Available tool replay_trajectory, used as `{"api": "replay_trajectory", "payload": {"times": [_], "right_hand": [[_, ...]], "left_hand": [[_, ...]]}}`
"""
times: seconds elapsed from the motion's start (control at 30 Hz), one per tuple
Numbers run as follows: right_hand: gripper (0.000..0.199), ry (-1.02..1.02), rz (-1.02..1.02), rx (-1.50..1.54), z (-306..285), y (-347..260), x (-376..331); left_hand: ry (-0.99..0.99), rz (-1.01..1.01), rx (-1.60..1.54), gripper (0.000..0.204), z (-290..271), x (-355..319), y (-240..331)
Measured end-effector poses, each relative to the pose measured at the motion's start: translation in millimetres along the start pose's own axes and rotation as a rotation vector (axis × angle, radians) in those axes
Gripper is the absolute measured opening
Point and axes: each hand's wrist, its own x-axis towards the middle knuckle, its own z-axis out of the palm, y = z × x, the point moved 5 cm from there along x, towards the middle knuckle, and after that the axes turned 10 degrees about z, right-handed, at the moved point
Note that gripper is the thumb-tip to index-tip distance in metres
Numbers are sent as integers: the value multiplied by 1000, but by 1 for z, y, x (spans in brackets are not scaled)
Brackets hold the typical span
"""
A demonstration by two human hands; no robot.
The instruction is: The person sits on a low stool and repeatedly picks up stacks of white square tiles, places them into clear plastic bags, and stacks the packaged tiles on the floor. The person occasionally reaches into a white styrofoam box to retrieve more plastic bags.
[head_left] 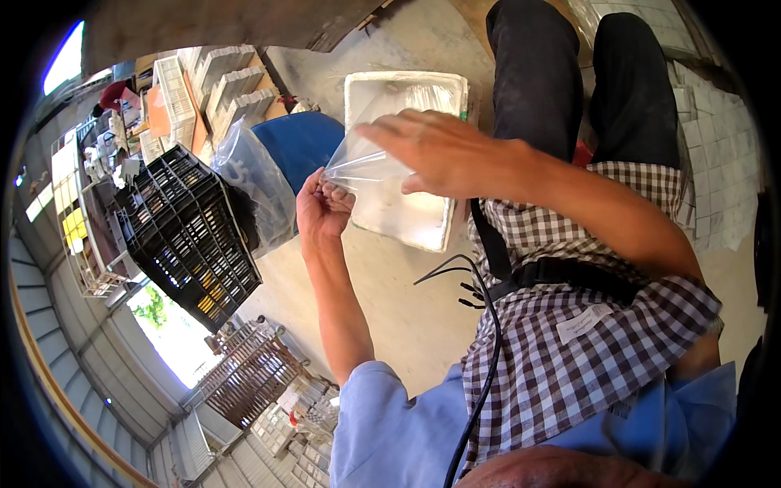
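Note:
My left hand (325, 203) is closed, its fingertips pinching the gathered edge of a clear plastic bag (352, 167). Creases in the film fan out from that pinch toward the right. Over the bag hovers my right hand (435, 150), its fingers stretched out and thumb held apart, slightly smeared by motion; whether its palm touches the film is hidden. Beneath both hands stands a white foam box (431, 232) with an open top. Thin clear film shows inside its upper part.
Left of the box are a blue seat-like surface (301, 142), another clear bag (256, 183) and a black plastic crate (191, 244). Stacked pale pieces (232, 89) lie beyond. A black cable (492, 325) hangs by my checked apron. White blocks (716, 154) sit to the right.

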Motion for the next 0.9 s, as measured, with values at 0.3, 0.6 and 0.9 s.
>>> {"api": "replay_trajectory", "payload": {"times": [0.3,0.6,0.9], "right_hand": [[35,203,-252,171,40,1,19],[40,-56,388,846,44,30,16],[47,-81,424,676,31,33,15]], "left_hand": [[-32,29,183,29,-11,-16,-3],[-322,814,924,65,54,-64,-22],[-247,714,1030,23,51,-48,-25]]}}
